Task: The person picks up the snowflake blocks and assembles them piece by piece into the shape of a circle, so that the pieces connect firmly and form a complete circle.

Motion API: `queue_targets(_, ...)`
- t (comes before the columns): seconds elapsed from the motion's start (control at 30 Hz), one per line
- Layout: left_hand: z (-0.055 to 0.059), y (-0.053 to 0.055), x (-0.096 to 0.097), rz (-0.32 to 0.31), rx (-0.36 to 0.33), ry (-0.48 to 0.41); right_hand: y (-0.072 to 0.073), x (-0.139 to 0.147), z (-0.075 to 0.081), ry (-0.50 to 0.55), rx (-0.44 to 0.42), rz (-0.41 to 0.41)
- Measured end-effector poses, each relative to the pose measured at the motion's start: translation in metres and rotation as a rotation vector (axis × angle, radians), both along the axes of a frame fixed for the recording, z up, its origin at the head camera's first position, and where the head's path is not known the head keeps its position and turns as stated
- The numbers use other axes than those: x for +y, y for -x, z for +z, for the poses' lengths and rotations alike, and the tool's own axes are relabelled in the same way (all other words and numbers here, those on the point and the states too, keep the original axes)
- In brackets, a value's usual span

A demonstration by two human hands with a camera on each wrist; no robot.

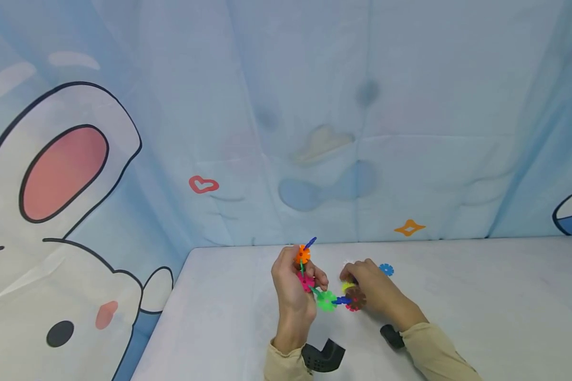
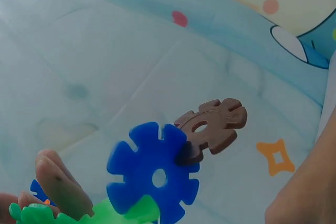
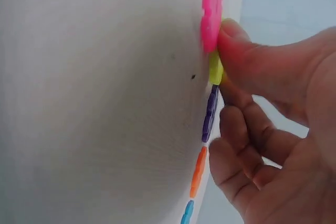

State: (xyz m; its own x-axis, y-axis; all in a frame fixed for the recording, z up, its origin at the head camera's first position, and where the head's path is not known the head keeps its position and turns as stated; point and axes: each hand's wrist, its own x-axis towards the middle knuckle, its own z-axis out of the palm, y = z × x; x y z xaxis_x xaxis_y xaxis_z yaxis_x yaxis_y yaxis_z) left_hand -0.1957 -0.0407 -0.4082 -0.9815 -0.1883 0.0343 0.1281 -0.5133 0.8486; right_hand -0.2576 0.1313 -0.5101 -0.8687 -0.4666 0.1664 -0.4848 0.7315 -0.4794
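Note:
My left hand (image 1: pixel 288 296) holds a chain of notched plastic flower discs. An orange disc (image 1: pixel 303 255) tops it near the thumb, and a pink disc (image 1: pixel 307 282) lies against the palm. From there a bright green disc (image 1: pixel 327 301), a blue disc (image 2: pixel 136 156) and a brown disc (image 2: pixel 228 135) extend toward the right hand. My right hand (image 1: pixel 376 286) pinches a yellow disc (image 3: pixel 216 67) at the tabletop, just behind the brown one. In the right wrist view a pink disc (image 3: pixel 212 11) adjoins the yellow one.
A purple disc (image 3: pixel 210 114), an orange disc (image 3: pixel 198 171) and a light blue disc (image 1: pixel 386 269) lie on the white table (image 1: pixel 219 317) by the right hand. A printed blue curtain (image 1: pixel 314 106) hangs behind the table. Black wrist mounts (image 1: pixel 324 356) sit at both cuffs.

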Motion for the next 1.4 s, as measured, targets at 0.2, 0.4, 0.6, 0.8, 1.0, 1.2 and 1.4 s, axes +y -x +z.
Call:
queue_targets(0.2, 0.0, -0.002, 0.003, -0.007, 0.032, 0.021, 0.004, 0.002, 0.002, 0.025, -0.083, -0.022)
queue_targets(0.4, 0.002, -0.003, 0.003, -0.028, 0.058, 0.051, 0.003, 0.014, 0.026, 0.164, -0.033, -0.06)
queue_targets(0.6, 0.006, -0.008, 0.004, -0.116, 0.095, 0.079, -0.02, 0.027, 0.081, 0.454, 0.155, -0.054)
queue_targets(0.8, 0.011, -0.014, 0.006, -0.171, 0.105, 0.111, -0.047, 0.029, 0.119, 0.724, 0.062, -0.053)
queue_targets(1.0, 0.015, -0.017, 0.008, -0.212, 0.131, 0.124, -0.055, 0.023, 0.13, 0.839, 0.072, -0.006)
queue_targets(1.2, 0.017, -0.019, 0.008, -0.228, 0.142, 0.142, -0.055, 0.02, 0.129, 0.837, 0.113, -0.02)
queue_targets(1.4, 0.018, -0.02, 0.009, -0.246, 0.153, 0.164, -0.057, 0.019, 0.129, 0.831, 0.133, -0.043)
